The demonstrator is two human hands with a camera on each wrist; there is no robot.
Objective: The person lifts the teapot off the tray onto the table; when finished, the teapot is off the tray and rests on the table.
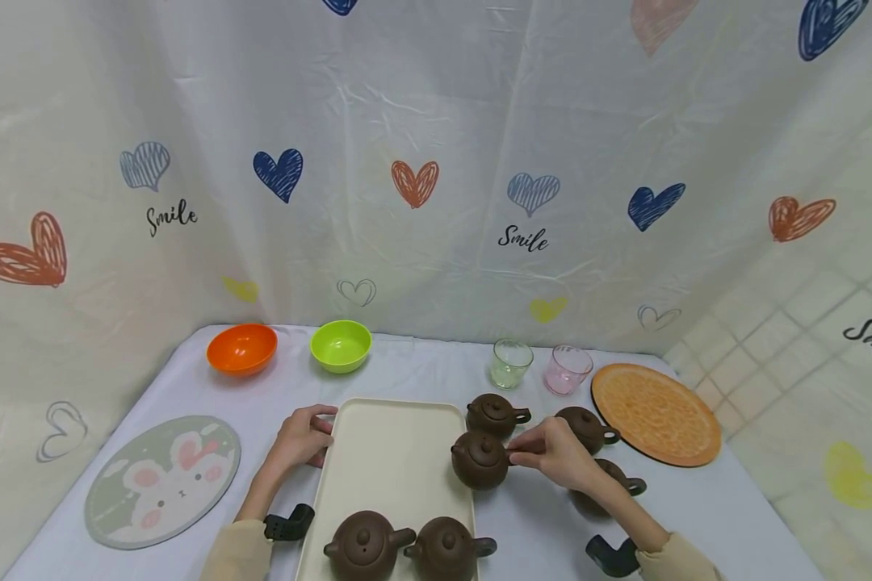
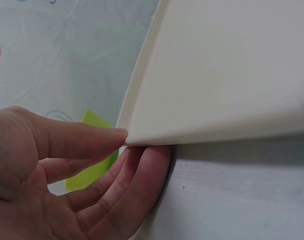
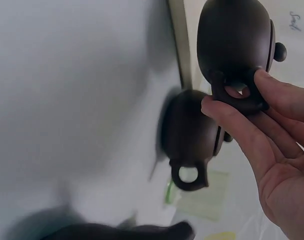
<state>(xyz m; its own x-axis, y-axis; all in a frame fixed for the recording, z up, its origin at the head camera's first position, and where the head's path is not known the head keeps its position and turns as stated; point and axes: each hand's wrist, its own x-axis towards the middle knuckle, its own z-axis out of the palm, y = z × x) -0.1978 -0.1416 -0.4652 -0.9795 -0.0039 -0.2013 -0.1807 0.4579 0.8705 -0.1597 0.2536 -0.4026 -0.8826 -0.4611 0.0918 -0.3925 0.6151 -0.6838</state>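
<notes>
Head view: the cream tray (image 1: pixel 396 460) lies on the white table (image 1: pixel 545 524). The left hand (image 1: pixel 301 440) holds the tray's far-left corner. The right hand (image 1: pixel 555 453) pinches the handle of a brown teapot (image 1: pixel 480 460) sitting over the tray's right edge. Two more pots (image 1: pixel 363 547) (image 1: pixel 446 549) stand at the tray's near end. Three others (image 1: pixel 496 415) (image 1: pixel 587 428) (image 1: pixel 610 484) stand right of the tray. Beyond the tray are an orange bowl (image 1: pixel 241 349), a green bowl (image 1: pixel 341 345) and two glasses (image 1: pixel 511 363) (image 1: pixel 567 369).

Left wrist view: the thumb lies on the tray (image 2: pixel 227 75) corner, with fingers (image 2: pixel 137 180) curled beneath it, grasping the rim.

Right wrist view: thumb and fingers (image 3: pixel 237 125) clamp the ring handle of the teapot (image 3: pixel 234 37); another pot (image 3: pixel 192 135) stands just beside it, off the tray.
</notes>
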